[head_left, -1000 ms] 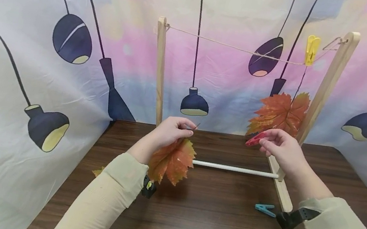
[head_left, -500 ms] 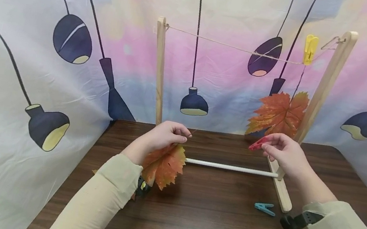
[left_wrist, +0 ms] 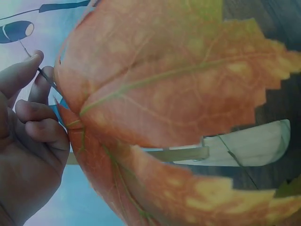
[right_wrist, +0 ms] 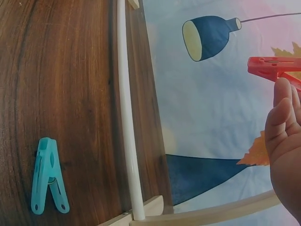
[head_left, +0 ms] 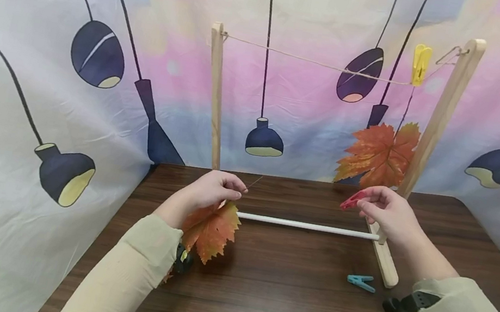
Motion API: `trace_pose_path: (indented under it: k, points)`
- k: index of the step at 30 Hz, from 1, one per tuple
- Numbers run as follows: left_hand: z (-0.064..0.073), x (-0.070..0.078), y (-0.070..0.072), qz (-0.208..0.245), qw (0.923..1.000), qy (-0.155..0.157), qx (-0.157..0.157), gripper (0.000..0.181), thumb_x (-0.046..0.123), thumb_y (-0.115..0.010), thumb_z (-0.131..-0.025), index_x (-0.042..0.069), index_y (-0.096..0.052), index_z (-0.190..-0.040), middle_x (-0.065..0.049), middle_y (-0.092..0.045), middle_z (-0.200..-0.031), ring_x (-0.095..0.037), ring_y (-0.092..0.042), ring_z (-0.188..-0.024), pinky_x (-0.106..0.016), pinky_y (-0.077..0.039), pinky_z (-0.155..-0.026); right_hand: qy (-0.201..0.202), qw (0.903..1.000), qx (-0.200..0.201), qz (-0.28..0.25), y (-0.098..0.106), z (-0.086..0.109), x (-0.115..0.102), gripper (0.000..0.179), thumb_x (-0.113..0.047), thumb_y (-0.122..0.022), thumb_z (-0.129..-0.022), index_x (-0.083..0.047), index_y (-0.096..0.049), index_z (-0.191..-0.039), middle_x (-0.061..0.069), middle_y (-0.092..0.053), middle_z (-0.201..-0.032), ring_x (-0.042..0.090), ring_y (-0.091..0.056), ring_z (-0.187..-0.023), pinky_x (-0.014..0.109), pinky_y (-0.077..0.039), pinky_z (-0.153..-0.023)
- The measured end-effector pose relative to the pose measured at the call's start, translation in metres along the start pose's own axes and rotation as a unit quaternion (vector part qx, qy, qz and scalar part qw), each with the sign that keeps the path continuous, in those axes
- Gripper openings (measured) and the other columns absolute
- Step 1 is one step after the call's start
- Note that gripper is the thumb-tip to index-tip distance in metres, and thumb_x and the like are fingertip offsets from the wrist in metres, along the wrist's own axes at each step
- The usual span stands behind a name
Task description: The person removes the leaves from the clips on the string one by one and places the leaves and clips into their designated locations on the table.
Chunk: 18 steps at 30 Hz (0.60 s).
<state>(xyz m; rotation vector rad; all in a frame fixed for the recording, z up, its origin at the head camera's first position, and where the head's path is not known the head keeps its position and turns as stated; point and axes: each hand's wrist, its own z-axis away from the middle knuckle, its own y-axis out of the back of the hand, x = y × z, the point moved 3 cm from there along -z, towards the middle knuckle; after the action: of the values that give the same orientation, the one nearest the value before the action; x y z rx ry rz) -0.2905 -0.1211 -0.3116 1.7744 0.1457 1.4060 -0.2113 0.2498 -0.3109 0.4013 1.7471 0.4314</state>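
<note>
My left hand [head_left: 211,191] pinches the thin stem of an orange autumn leaf [head_left: 211,232], which hangs below the fingers over the table's left part. In the left wrist view the leaf [left_wrist: 155,89] fills most of the picture, and its stem runs up between thumb and fingertips. My right hand [head_left: 389,212] holds a red clothespin [head_left: 353,200] by one end, its other end pointing left. Behind that hand, a second orange leaf [head_left: 381,153] hangs by its stem from a yellow clothespin [head_left: 420,66] clipped on the string [head_left: 315,62].
A wooden frame [head_left: 442,116] with two posts carries the string, and a white rod [head_left: 308,226] joins its feet. On the dark wooden table [head_left: 284,305] lies a blue clothespin [head_left: 361,282], near the right foot. A cloth backdrop [head_left: 178,78] printed with lamps stands behind.
My left hand has moved left and down with the leaf. The right hand has sunk slightly, still holding the red clothespin. The hanging leaf and blue clothespin stay in place.
</note>
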Motion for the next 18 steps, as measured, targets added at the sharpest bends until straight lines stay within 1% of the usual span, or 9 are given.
trace_pose_path:
  k: [2,4,6,12,13,14,15,16,18]
  points:
    - [0.002,-0.003,-0.001,-0.01,0.9999,0.002,-0.003,0.019,0.014,-0.061,-0.091,0.013,-0.069,-0.108,-0.01,-0.061,-0.085,-0.026,-0.049,-0.058,-0.032,-0.044,-0.053,0.005,1.0,0.001,0.007,0.001,0.0,0.002,0.037,-0.022,-0.059,-0.093,0.006,-0.049,-0.116,0.008,-0.061,-0.093,0.008,-0.06,-0.075,0.024,-0.05,-0.063]
    - [0.005,-0.006,-0.001,-0.013,0.9999,0.006,-0.006,0.019,0.014,-0.061,-0.091,0.012,-0.069,-0.109,-0.01,-0.059,-0.084,-0.021,-0.047,-0.054,-0.032,-0.043,-0.052,0.008,0.9999,0.0,0.01,0.002,0.001,0.004,0.037,-0.02,-0.059,-0.093,0.007,-0.049,-0.116,0.01,-0.061,-0.094,0.007,-0.06,-0.075,0.024,-0.049,-0.062]
    - [0.007,-0.01,-0.002,-0.014,0.9999,0.01,-0.002,0.019,0.015,-0.061,-0.091,0.012,-0.069,-0.109,-0.011,-0.058,-0.083,-0.018,-0.045,-0.051,-0.032,-0.043,-0.051,0.007,0.9999,0.001,0.014,0.003,0.002,0.006,0.036,-0.02,-0.059,-0.094,0.007,-0.049,-0.116,0.011,-0.061,-0.093,0.007,-0.06,-0.074,0.023,-0.048,-0.06]
    - [0.011,-0.02,-0.002,-0.011,0.9997,0.022,0.01,0.017,0.013,-0.061,-0.091,0.013,-0.07,-0.105,-0.013,-0.056,-0.076,-0.018,-0.044,-0.051,-0.032,-0.041,-0.052,0.003,0.9999,0.0,0.015,0.002,0.005,0.014,0.035,-0.02,-0.059,-0.093,0.006,-0.05,-0.115,0.007,-0.06,-0.09,0.007,-0.059,-0.072,0.026,-0.048,-0.058]
    - [0.011,-0.022,-0.003,-0.012,0.9996,0.022,0.01,0.016,0.013,-0.062,-0.091,0.013,-0.07,-0.104,-0.013,-0.057,-0.077,-0.02,-0.046,-0.054,-0.032,-0.041,-0.054,0.003,0.9999,-0.001,0.012,0.002,0.005,0.016,0.035,-0.02,-0.059,-0.093,0.006,-0.05,-0.115,0.007,-0.06,-0.09,0.008,-0.059,-0.072,0.026,-0.048,-0.058]
    - [0.012,-0.023,-0.002,-0.013,0.9996,0.02,0.012,0.015,0.013,-0.062,-0.091,0.013,-0.071,-0.103,-0.014,-0.06,-0.083,-0.022,-0.053,-0.062,-0.032,-0.042,-0.058,0.002,0.9999,-0.002,0.009,0.001,0.005,0.017,0.035,-0.02,-0.06,-0.093,0.006,-0.05,-0.115,0.008,-0.06,-0.09,0.008,-0.059,-0.072,0.026,-0.047,-0.057]
    - [0.012,-0.025,-0.002,-0.014,0.9997,0.017,0.014,0.014,0.012,-0.062,-0.09,0.012,-0.071,-0.101,-0.014,-0.063,-0.09,-0.024,-0.059,-0.074,-0.032,-0.043,-0.062,0.001,1.0,-0.004,0.007,0.001,0.006,0.018,0.036,-0.02,-0.06,-0.093,0.006,-0.05,-0.115,0.008,-0.06,-0.091,0.008,-0.058,-0.072,0.027,-0.047,-0.058]
    - [0.012,-0.027,-0.002,-0.015,0.9996,0.015,0.017,0.014,0.011,-0.062,-0.09,0.011,-0.071,-0.1,-0.015,-0.064,-0.1,-0.026,-0.061,-0.088,-0.032,-0.043,-0.066,-0.001,1.0,-0.005,0.003,0.0,0.006,0.019,0.036,-0.021,-0.06,-0.093,0.006,-0.05,-0.115,0.01,-0.06,-0.091,0.008,-0.058,-0.073,0.027,-0.048,-0.058]
    - [0.014,-0.029,-0.002,-0.019,0.9995,0.016,0.021,0.014,0.011,-0.062,-0.09,0.01,-0.071,-0.1,-0.016,-0.064,-0.102,-0.029,-0.058,-0.099,-0.032,-0.042,-0.069,-0.005,1.0,-0.007,-0.001,-0.001,0.007,0.021,0.037,-0.021,-0.06,-0.093,0.006,-0.049,-0.115,0.012,-0.059,-0.093,0.01,-0.058,-0.073,0.027,-0.048,-0.059]
